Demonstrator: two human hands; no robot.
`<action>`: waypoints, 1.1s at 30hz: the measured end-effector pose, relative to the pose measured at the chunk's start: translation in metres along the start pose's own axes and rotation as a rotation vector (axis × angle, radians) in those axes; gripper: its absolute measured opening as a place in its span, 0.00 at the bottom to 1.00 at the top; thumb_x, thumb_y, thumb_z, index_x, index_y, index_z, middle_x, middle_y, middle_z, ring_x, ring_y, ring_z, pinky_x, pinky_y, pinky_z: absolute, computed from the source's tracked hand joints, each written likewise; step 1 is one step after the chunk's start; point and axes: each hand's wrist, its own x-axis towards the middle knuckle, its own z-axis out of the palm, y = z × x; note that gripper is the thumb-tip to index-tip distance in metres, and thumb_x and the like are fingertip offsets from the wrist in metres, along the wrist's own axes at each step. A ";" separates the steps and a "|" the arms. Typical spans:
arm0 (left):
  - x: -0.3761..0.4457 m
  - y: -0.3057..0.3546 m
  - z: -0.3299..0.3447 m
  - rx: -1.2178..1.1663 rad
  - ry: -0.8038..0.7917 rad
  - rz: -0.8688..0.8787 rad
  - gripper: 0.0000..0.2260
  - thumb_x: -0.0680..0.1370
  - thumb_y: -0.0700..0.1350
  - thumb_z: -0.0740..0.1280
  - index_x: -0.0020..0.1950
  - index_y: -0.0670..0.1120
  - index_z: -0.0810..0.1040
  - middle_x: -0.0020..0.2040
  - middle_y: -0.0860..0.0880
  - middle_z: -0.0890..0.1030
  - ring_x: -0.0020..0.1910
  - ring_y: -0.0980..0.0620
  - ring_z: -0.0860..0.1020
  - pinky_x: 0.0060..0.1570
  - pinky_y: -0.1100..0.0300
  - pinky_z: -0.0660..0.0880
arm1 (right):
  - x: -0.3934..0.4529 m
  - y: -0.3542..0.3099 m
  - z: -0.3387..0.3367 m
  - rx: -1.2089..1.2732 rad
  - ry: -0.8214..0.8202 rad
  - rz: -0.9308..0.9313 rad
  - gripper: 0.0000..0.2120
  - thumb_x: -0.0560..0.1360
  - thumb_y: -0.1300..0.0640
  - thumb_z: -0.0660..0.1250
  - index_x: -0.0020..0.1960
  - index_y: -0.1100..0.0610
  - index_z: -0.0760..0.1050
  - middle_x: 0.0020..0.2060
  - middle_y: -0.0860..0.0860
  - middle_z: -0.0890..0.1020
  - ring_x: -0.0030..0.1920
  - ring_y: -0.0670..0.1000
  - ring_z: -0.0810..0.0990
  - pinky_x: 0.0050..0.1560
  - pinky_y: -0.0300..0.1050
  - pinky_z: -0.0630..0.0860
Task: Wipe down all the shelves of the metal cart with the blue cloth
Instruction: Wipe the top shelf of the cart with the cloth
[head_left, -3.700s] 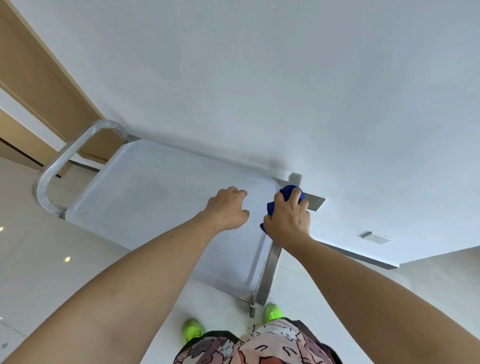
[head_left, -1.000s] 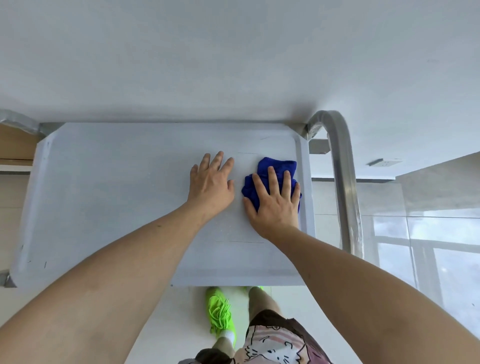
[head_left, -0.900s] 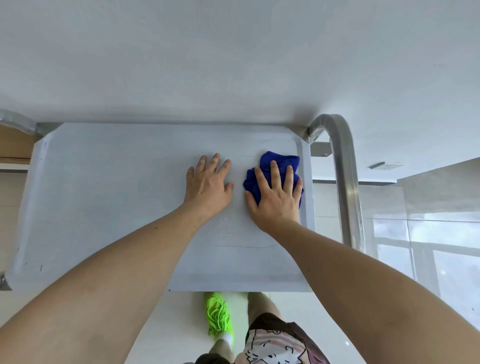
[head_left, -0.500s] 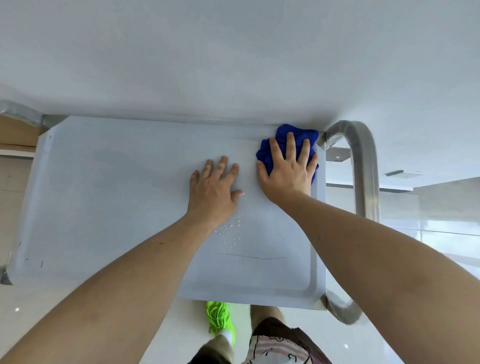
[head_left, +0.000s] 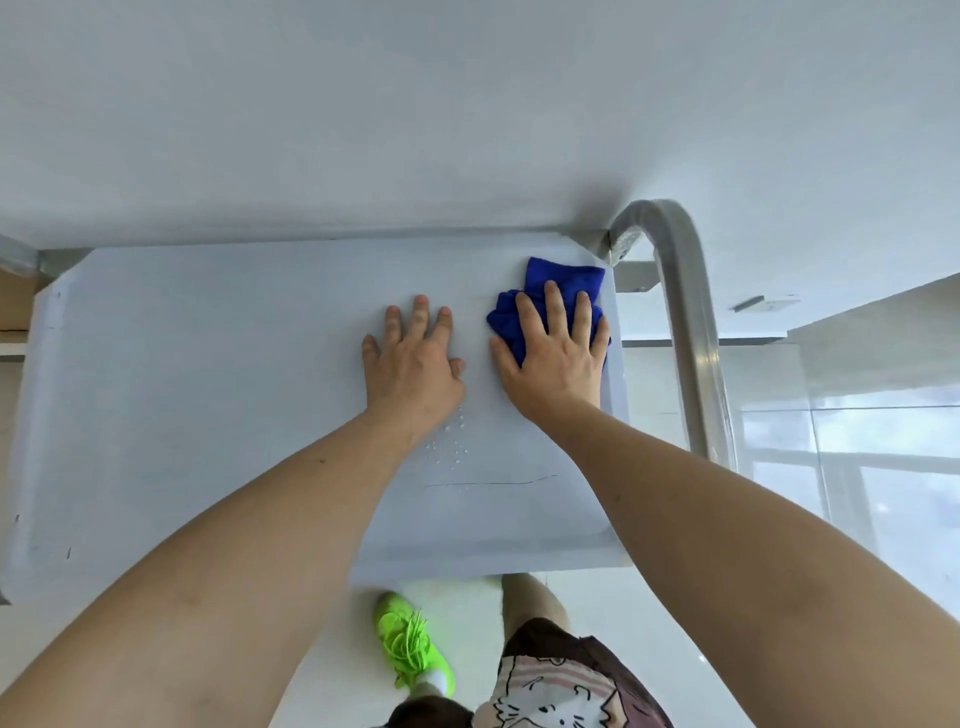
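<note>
- Right hand (head_left: 558, 358), fingers spread flat, presses the cloth (head_left: 553, 299) onto the top shelf (head_left: 208, 389), near the far right corner by the handle (head_left: 685, 322).
- Pulled back a little from the corner reached half a second ago; stroke now heading nearer.
- Left hand (head_left: 413, 364) flat and spread beside it, bracing, barely shifted.
- Droplets (head_left: 449, 447) below the left hand unwiped; most of the shelf still to cover, lower shelves out of sight.

blue cloth (head_left: 563, 283) half under right hand (head_left: 558, 358)
</note>
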 end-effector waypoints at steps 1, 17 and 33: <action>0.001 0.000 -0.003 0.001 -0.027 -0.001 0.30 0.80 0.56 0.57 0.80 0.53 0.50 0.81 0.50 0.45 0.79 0.41 0.45 0.74 0.37 0.51 | -0.009 0.001 0.001 0.003 0.002 0.010 0.30 0.79 0.33 0.52 0.78 0.45 0.61 0.80 0.52 0.58 0.79 0.62 0.48 0.76 0.66 0.44; -0.086 -0.045 0.002 -0.088 0.053 0.103 0.28 0.81 0.53 0.59 0.79 0.51 0.56 0.81 0.49 0.53 0.79 0.42 0.51 0.75 0.47 0.57 | -0.181 -0.036 0.029 0.031 -0.120 0.147 0.34 0.79 0.30 0.43 0.80 0.44 0.54 0.82 0.50 0.50 0.79 0.59 0.40 0.75 0.62 0.35; -0.167 -0.131 0.028 -0.042 0.055 0.024 0.30 0.78 0.55 0.62 0.78 0.53 0.56 0.81 0.47 0.52 0.78 0.41 0.50 0.73 0.44 0.59 | -0.236 -0.121 0.051 -0.037 -0.234 0.001 0.29 0.80 0.32 0.46 0.80 0.39 0.51 0.82 0.48 0.47 0.79 0.62 0.37 0.75 0.67 0.36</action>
